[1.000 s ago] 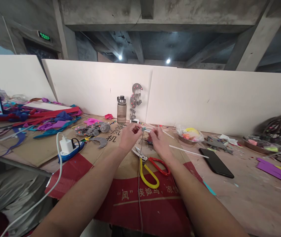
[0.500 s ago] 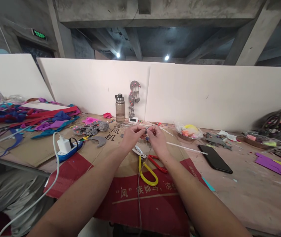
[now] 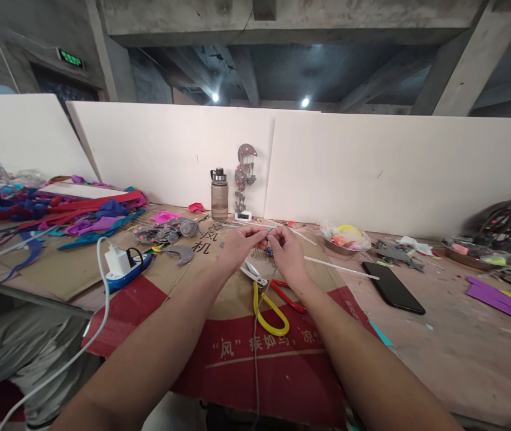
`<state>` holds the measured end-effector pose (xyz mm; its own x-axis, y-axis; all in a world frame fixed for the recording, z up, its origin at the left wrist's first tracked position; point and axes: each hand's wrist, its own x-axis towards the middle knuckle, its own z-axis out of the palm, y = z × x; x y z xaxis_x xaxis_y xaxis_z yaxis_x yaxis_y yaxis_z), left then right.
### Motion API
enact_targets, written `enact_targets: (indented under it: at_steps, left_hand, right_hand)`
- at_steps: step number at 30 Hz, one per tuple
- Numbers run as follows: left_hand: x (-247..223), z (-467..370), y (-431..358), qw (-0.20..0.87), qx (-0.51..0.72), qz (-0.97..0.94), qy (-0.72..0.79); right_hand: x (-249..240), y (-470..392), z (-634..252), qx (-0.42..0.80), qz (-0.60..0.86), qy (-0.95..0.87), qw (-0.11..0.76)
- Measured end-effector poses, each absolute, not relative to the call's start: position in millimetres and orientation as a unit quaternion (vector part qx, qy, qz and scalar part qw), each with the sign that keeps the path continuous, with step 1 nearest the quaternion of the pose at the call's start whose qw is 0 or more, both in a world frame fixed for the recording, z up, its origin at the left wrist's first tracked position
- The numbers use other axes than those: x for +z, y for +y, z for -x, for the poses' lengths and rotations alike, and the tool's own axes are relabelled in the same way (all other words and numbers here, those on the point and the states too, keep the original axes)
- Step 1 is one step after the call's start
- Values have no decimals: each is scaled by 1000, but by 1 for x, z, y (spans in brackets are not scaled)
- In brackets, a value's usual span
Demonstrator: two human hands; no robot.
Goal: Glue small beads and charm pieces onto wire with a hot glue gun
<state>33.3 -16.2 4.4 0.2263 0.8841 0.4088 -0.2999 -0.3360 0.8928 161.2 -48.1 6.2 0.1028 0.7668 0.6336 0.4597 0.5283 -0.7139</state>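
Observation:
My left hand (image 3: 242,244) and my right hand (image 3: 286,248) meet over the cardboard, thumbs and fingers pinched together fingertip to fingertip. Between them is a tiny dark, slightly teal piece, too small to name. Just below the hands lie scissors (image 3: 271,308) with one yellow and one red handle, blades apart. A thin grey cord (image 3: 256,365) runs from near the scissors down over the cardboard's front edge; its upper end is hard to follow. A grey felt crescent (image 3: 180,255) and a pile of grey felt pieces with a yarn ball (image 3: 189,227) lie to the left.
Printed cardboard (image 3: 277,383) covers the table before me. A water bottle (image 3: 220,196) and a hanging grey crescent ornament (image 3: 245,173) stand behind. To the right are a black phone (image 3: 393,287) and a bowl (image 3: 344,246); to the left, a blue power strip (image 3: 129,274) and cloth strips (image 3: 79,211).
Both hands stay pinched together, with fingertips slightly shifted; a teal tint now shows at them. The whole view has shifted slightly.

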Motion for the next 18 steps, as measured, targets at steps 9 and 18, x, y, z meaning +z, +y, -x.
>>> enact_targets:
  at_steps: [9,18]
  left_hand:
    - [5,-34,-17,488,578,-592,276]
    - [5,-32,-16,443,570,-622,304]
  right_hand:
    - [5,-47,-162,132,478,-644,582]
    - [1,-43,-164,111,478,-644,587]
